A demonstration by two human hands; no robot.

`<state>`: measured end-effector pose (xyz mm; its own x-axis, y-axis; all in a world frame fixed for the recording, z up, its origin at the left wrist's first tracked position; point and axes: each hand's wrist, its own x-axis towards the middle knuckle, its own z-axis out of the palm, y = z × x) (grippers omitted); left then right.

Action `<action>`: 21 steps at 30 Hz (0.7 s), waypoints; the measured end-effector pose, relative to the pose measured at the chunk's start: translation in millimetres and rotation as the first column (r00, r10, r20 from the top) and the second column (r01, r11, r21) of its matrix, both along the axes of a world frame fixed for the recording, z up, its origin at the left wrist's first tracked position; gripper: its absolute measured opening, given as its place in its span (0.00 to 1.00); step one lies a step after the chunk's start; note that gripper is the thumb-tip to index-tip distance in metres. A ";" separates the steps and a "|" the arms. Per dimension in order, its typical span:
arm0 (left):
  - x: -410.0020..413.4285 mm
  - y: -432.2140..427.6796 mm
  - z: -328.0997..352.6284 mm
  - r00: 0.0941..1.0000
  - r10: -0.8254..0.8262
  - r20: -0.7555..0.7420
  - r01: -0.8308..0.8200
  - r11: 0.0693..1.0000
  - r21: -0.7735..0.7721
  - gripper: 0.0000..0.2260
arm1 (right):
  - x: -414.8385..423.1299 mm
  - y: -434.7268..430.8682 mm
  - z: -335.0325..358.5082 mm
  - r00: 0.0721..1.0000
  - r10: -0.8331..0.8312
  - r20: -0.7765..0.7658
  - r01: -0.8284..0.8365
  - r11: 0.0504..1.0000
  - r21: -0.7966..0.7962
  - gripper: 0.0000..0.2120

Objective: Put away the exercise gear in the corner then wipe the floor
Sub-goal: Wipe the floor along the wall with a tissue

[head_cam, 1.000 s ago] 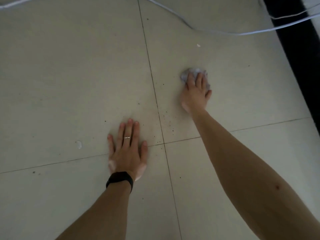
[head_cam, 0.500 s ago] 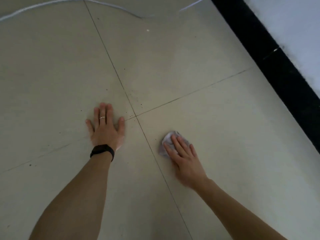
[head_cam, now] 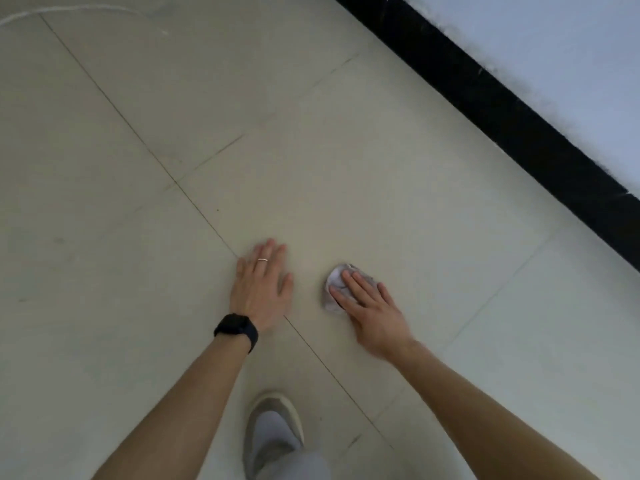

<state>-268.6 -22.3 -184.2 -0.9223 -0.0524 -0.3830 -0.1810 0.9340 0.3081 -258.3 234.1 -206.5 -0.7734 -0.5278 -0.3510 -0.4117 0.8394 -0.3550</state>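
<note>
from my feed: the right hand lies flat on a crumpled pale cloth, its fingers straight and a bit spread, pressing it onto the floor rather than gripping it. the cloth sits on the tile just right of a grout line, part of it poking out past the hand. the left hand is just beside it, not touching the cloth, palm down across that grout line, fingers straight and close together, holding nothing. it has a ring and a black band on the wrist. grey shoe at the bottom, black baseboard and pale wall upper right, thin white cable top left.
</note>
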 end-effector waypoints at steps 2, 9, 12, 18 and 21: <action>21.5 49.5 -5.1 0.996 -0.091 0.018 0.091 0.996 0.003 0.29 | 20.6 32.8 1.3 0.998 -0.055 -0.005 0.055 0.998 0.029 0.29; 65.6 132.1 -19.5 0.982 -0.147 0.120 0.157 0.984 -0.081 0.41 | 117.7 117.0 -3.3 0.944 -0.297 -0.141 0.302 0.953 0.014 0.23; 62.8 131.9 -19.7 0.972 -0.143 0.184 0.159 0.984 -0.077 0.46 | 129.7 119.3 -13.7 0.920 -0.329 -0.213 0.332 0.943 -0.024 0.23; 57.9 130.7 -13.7 0.954 -0.149 0.260 0.168 0.984 -0.054 0.50 | 129.4 118.7 -23.9 0.893 -0.318 -0.319 0.323 0.946 -0.037 0.25; 54.6 131.0 -12.9 0.946 -0.162 0.280 0.188 0.980 -0.070 0.50 | 126.5 121.1 -24.4 0.887 -0.301 -0.350 0.314 0.949 -0.023 0.24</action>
<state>-214.0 108.7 -197.1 -0.7818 0.0522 -0.6213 -0.0766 0.9809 0.1788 -131.8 355.3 -230.9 -0.9705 -0.2366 -0.0458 -0.2224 0.9526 -0.2077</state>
